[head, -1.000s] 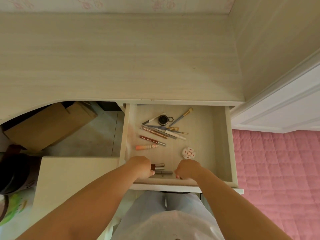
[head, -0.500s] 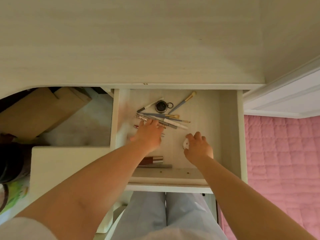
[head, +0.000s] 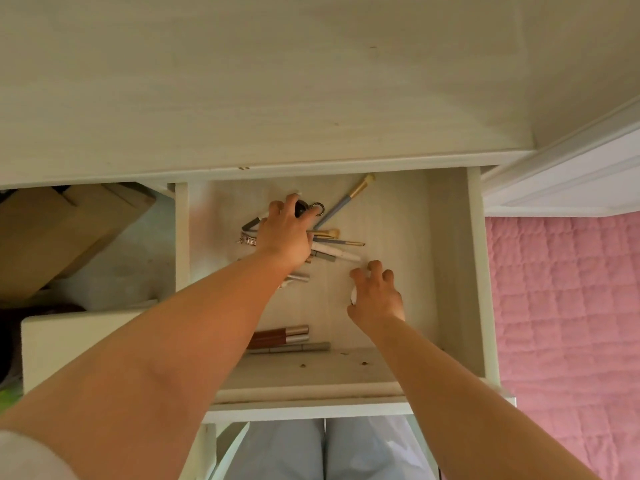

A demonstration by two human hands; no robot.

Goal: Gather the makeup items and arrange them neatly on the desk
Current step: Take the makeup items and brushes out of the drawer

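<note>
Left hand (head: pixel 287 233) advanced, fingers grasping black compact (head: pixel 300 207) | right hand (head: pixel 375 296) grasping white compact (head: pixel 353 295) | drawer (head: pixel 476 271): brushes

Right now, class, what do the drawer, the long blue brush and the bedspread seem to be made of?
Drawer: likely laminated board, pale matte, with faint printed-looking wood grain.
Long blue brush: smooth blue handle, plastic or painted wood; shiny gold collar looks metallic; pale bristles.
Bedspread: pink quilted fabric, soft matte, stitched in squares.
</note>
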